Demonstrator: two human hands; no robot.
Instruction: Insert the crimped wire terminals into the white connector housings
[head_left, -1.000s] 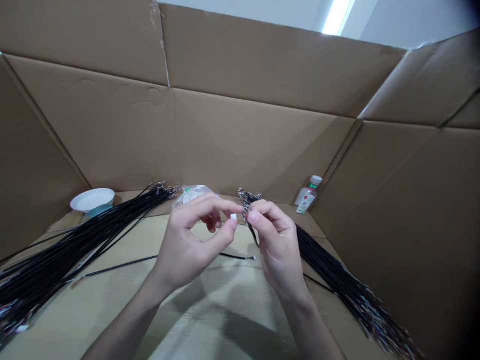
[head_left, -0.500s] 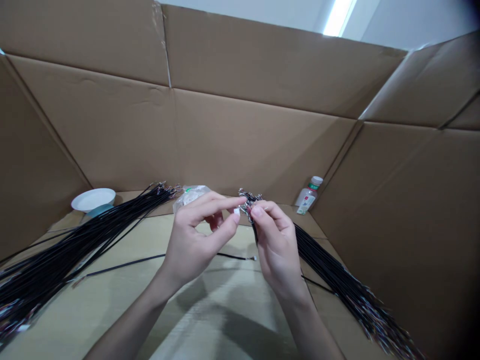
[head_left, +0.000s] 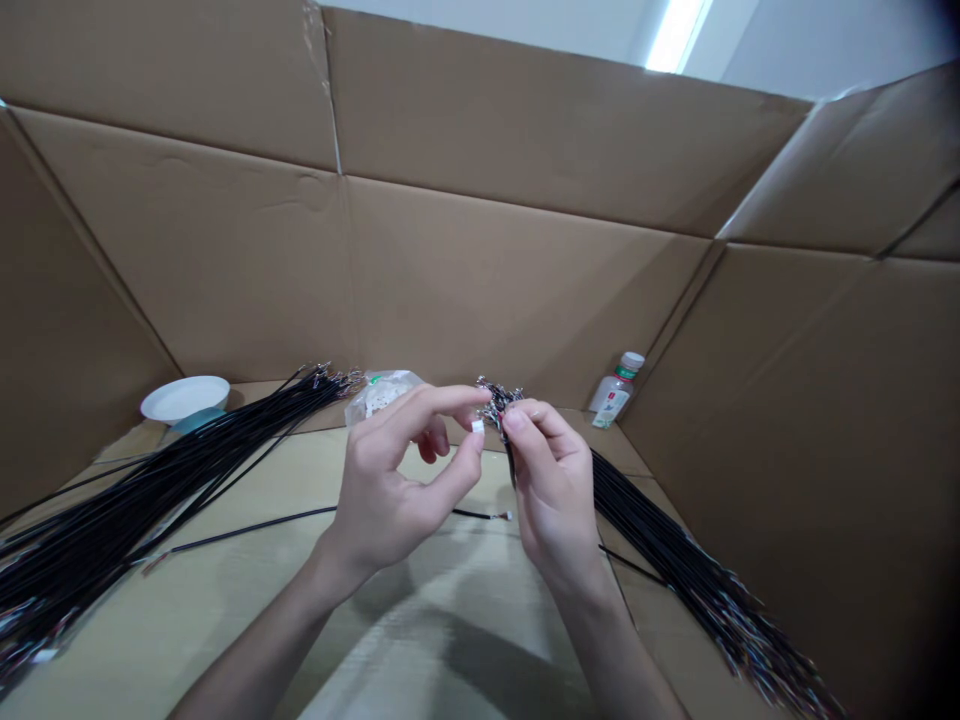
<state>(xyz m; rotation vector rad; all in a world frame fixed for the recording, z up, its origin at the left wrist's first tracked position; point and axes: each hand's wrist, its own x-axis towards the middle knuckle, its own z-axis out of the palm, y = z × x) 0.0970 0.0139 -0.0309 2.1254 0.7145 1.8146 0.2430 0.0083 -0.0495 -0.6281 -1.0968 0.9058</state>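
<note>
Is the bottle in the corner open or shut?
Shut: a white cap sits on top of the bottle.

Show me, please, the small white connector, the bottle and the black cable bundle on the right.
Small white connector [head_left: 478,427]: head view, middle of its body.
Bottle [head_left: 614,399]: head view, its label.
Black cable bundle [head_left: 666,541]: head view, its black sheathing.

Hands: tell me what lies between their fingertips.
Head view: a small white connector at the left hand, then thin wire ends at the right hand.
</note>
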